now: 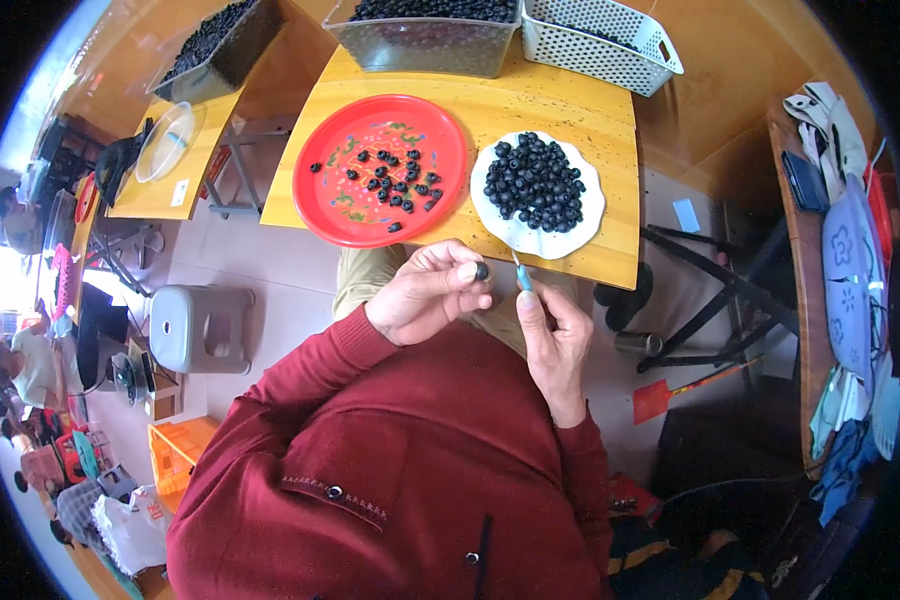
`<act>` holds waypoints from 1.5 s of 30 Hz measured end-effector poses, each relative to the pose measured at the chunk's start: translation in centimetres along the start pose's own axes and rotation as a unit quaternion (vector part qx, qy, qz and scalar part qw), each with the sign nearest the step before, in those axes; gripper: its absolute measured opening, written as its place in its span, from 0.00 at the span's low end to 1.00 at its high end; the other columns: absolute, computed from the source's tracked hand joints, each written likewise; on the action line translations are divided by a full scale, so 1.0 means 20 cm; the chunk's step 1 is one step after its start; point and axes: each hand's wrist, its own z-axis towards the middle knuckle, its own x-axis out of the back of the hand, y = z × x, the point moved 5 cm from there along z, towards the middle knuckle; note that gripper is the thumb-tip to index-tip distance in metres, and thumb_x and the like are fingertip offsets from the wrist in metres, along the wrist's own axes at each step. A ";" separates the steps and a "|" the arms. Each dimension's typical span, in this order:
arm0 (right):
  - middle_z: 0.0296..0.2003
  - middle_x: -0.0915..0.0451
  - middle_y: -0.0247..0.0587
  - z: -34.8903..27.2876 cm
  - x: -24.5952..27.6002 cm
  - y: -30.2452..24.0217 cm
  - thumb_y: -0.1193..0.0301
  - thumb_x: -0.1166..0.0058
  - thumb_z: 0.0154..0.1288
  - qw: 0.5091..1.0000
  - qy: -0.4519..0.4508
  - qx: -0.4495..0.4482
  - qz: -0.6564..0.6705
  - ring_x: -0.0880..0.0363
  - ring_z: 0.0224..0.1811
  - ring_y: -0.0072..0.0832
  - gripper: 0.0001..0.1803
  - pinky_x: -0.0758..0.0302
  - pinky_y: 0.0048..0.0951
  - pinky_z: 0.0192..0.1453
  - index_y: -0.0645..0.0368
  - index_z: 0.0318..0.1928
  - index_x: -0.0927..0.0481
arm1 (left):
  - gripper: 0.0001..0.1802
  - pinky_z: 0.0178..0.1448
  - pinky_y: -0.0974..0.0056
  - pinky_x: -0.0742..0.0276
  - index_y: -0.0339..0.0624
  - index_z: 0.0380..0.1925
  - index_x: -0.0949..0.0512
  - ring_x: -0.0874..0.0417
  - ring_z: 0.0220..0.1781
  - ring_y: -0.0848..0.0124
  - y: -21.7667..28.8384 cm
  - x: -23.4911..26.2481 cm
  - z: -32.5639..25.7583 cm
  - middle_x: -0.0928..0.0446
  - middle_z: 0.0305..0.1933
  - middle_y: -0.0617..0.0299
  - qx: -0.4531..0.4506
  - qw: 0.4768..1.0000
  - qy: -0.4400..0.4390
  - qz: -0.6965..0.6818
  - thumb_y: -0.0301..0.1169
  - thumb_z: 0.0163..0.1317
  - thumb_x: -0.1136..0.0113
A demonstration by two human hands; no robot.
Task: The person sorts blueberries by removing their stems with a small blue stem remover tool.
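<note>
left hand (425, 295): pinching one small dark round fruit (482, 271) at your fingertips, held over your lap just below the table edge (610, 272)
right hand (555, 340): closed around a thin tool with a blue handle (522, 277); its tip sits just beside the fruit, working end too small to make out
red plate (315, 200): on the table ahead-left, sparse scatter of dark pieces (395, 185)
white plate (588, 215): ahead-right, heaped with dark fruit (533, 182)
bins: grey tub (420, 45) and white basket (610, 45) at the far edge
tip: my read, you're working the fruit one at a time with the tool. Keep the pinch light so it doesn't crush, and leave the end facing the tool exposed
tip: brace your hands against each other to steady the tip
risk: fruit is round and probably slick, could pop out and drop to the floor; work nearer the table
</note>
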 end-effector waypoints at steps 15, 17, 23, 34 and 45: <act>0.28 0.21 0.32 0.04 -0.09 -0.04 0.70 0.37 0.67 0.987 -0.077 0.007 0.139 0.25 0.31 0.16 0.10 0.30 0.21 0.35 0.64 0.44 0.14 | 0.05 0.54 0.62 0.16 0.39 0.43 0.22 0.16 0.47 0.70 -0.07 -0.02 -0.01 0.18 0.48 0.59 0.065 0.997 -0.008 0.038 0.26 0.70 0.41; 0.28 0.21 0.31 0.03 -0.10 -0.01 0.70 0.37 0.67 0.982 -0.086 -0.019 0.169 0.26 0.30 0.16 0.10 0.31 0.20 0.34 0.64 0.43 0.14 | 0.05 0.54 0.62 0.17 0.39 0.43 0.22 0.16 0.47 0.69 -0.07 -0.02 -0.02 0.18 0.47 0.58 0.074 0.996 -0.013 0.042 0.26 0.70 0.41; 0.21 0.29 0.20 0.01 -0.07 0.11 0.66 0.39 0.71 0.975 -0.075 -0.121 0.169 0.37 0.24 0.09 0.11 0.41 0.19 0.27 0.63 0.38 0.14 | 0.03 0.48 0.65 0.17 0.36 0.37 0.22 0.15 0.43 0.68 0.02 -0.03 -0.05 0.18 0.42 0.56 0.053 0.981 0.028 0.184 0.21 0.65 0.37; 0.22 0.28 0.21 -0.01 -0.03 0.19 0.64 0.39 0.72 0.976 -0.037 -0.122 0.175 0.35 0.25 0.10 0.14 0.39 0.18 0.28 0.65 0.40 0.15 | 0.07 0.41 0.64 0.18 0.34 0.37 0.18 0.14 0.38 0.68 0.59 0.03 0.00 0.17 0.37 0.56 -0.234 0.594 0.176 0.749 0.20 0.58 0.33; 0.20 0.28 0.23 -0.08 0.04 0.26 0.66 0.40 0.71 0.984 -0.002 -0.123 0.131 0.36 0.24 0.11 0.13 0.39 0.20 0.28 0.66 0.38 0.15 | 0.07 0.47 0.56 0.19 0.36 0.37 0.19 0.16 0.43 0.53 0.32 -0.02 0.15 0.18 0.39 0.52 -0.223 0.523 0.044 0.822 0.24 0.58 0.34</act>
